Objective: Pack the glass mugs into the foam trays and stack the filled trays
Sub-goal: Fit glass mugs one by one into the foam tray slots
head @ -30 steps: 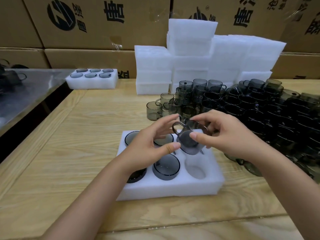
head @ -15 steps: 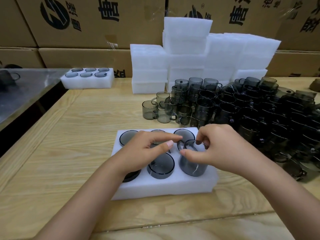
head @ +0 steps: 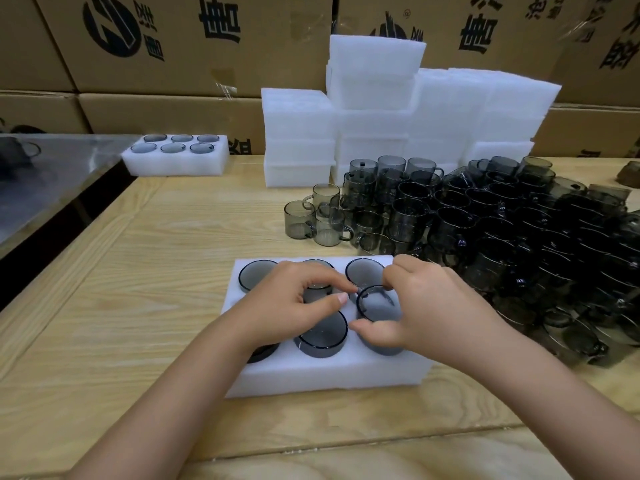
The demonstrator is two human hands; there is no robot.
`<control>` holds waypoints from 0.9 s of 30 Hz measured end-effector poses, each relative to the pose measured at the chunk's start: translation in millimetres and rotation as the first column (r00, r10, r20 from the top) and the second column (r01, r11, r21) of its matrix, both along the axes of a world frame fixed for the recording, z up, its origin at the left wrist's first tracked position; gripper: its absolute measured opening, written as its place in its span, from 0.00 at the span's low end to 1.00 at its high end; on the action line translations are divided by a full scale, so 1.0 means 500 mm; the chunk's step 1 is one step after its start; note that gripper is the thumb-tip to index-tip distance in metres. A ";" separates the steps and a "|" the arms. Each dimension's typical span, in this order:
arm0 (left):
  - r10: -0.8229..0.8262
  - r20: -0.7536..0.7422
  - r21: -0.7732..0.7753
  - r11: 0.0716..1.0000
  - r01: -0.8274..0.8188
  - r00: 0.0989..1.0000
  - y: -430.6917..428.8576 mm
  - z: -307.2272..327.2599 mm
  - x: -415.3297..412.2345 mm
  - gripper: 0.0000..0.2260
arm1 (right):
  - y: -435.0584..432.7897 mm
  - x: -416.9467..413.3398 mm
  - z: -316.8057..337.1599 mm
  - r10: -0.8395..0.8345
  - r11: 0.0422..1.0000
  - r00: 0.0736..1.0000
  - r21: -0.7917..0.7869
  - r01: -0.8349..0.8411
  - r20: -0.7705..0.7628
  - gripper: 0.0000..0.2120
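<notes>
A white foam tray [head: 311,375] lies on the wooden table in front of me with smoky glass mugs in its round holes. My right hand [head: 429,306] grips the mug [head: 375,303] in the front right hole, thumb on its near side and fingers curled over its far rim. My left hand [head: 287,306] rests on the tray over the middle holes, its index finger and thumb reaching toward that mug's rim. The mug in the front middle hole [head: 323,332] shows below my left hand. A front left mug is mostly hidden by my left wrist.
A big heap of loose dark glass mugs [head: 502,230] covers the table's right side. Stacks of empty foam trays [head: 398,116] stand behind it, in front of cardboard boxes [head: 173,43]. A filled tray [head: 176,155] sits at the far left beside a metal table [head: 45,174].
The mug held above the tray by both hands has gone down into the front right hole. Both hands have sunk lower onto the tray.
</notes>
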State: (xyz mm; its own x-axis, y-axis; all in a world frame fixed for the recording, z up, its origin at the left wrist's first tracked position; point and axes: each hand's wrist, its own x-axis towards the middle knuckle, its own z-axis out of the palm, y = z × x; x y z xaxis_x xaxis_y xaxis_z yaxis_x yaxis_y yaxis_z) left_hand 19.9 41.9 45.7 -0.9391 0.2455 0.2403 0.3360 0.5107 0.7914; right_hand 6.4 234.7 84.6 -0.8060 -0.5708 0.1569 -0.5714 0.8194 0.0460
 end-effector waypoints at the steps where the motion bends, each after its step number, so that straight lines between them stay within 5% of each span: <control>1: -0.005 -0.014 -0.008 1.000 0.005 1.000 0.001 0.000 0.000 0.09 | 0.003 0.002 -0.002 -0.006 1.000 1.000 -0.001 0.006 -0.007 0.31; 6: 0.000 -0.062 -0.064 0.998 -0.004 0.998 0.006 0.003 0.000 0.11 | 0.006 0.001 -0.013 0.002 0.999 1.000 -0.043 -0.002 0.000 0.34; 10: 0.028 -0.066 -0.151 0.988 -0.038 0.997 0.015 0.017 0.002 0.16 | 0.029 -0.026 0.005 0.105 0.940 0.966 -0.340 -0.018 0.238 0.35; 13: 0.083 -0.161 -0.150 0.983 -0.108 0.983 0.039 0.035 0.013 0.23 | 0.024 -0.054 0.004 0.145 0.881 0.969 -0.471 -0.034 0.202 0.27; 16: -0.051 -0.288 -0.350 0.935 -0.055 0.956 0.081 0.055 0.020 0.29 | -0.010 -0.062 -0.016 0.252 0.962 0.951 -0.156 -0.226 0.178 0.26; 19: -0.149 -0.162 -0.524 0.851 0.043 0.975 0.109 0.054 0.014 0.29 | -0.016 -0.068 -0.039 0.169 0.965 0.963 0.164 -0.204 0.208 0.32; 27: -0.158 -0.014 -0.590 0.799 0.120 0.987 0.101 0.013 0.006 0.32 | -0.028 -0.045 -0.068 0.073 0.944 0.982 0.306 -0.124 0.174 0.36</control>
State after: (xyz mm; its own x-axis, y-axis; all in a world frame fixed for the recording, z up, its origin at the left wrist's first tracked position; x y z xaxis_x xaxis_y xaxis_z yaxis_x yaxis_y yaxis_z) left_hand 22.9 92.2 52.3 -0.8728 0.4842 0.0622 0.4754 0.8142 0.3332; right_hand -16.1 220.8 50.8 -0.7430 -0.6479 -0.1680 -0.6693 0.7172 0.1944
